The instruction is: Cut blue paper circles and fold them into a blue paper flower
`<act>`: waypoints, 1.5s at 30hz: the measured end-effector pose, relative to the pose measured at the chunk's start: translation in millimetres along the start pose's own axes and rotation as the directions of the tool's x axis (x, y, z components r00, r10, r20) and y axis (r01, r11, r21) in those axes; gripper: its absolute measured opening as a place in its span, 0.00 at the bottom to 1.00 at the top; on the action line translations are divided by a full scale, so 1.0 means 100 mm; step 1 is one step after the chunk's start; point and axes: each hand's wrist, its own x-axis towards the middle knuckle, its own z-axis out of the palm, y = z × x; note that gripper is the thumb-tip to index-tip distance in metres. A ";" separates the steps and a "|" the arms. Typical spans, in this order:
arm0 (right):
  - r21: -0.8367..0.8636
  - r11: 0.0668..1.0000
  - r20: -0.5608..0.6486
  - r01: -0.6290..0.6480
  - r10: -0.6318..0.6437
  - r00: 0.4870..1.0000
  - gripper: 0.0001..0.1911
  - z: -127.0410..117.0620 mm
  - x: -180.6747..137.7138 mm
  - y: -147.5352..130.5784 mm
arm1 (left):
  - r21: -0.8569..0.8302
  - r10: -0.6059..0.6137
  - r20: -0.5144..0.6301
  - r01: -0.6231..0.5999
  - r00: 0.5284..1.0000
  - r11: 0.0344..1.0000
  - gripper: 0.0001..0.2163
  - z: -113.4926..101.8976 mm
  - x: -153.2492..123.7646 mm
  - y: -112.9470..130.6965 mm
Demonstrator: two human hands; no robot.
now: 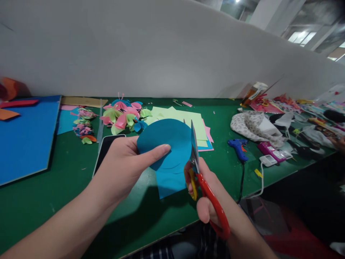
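Note:
My left hand (129, 158) pinches a round piece of blue paper (167, 138) by its left side, thumb on top. In my right hand (208, 190) is a pair of scissors (195, 151) with one red and one yellow handle. Their blades point up and stand apart at the right edge of the blue paper. Below the round piece, another blue sheet (169, 185) hangs or lies over the table; I cannot tell whether it is joined. Light green sheets (198, 124) are stacked behind, with pink and blue sheets beneath them.
Paper flowers (124, 117) and a phone (106, 147) lie at left, near a blue board (25, 140). At right are a blue glue gun (238, 148) with its cord, a patterned cloth (249, 126) and assorted clutter. A pale wall (121, 50) backs the green table (70, 194).

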 end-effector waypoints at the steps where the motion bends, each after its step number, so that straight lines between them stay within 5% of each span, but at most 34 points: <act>1: 0.002 1.000 -0.001 -0.006 0.006 1.000 0.49 0.00 0.00 0.00 | 0.000 -0.005 -0.001 0.005 1.000 1.000 0.06 -0.01 0.00 0.00; 30: 0.138 0.986 0.003 -0.096 0.097 0.995 0.37 0.01 -0.06 -0.16 | 0.022 -0.038 0.082 0.037 0.996 0.999 0.05 -0.13 0.04 0.10; 45: -0.186 0.981 -0.032 -0.048 0.043 0.999 0.33 -0.08 -0.06 -0.25 | 0.062 -0.058 0.101 0.052 0.993 0.997 0.07 -0.18 0.03 0.14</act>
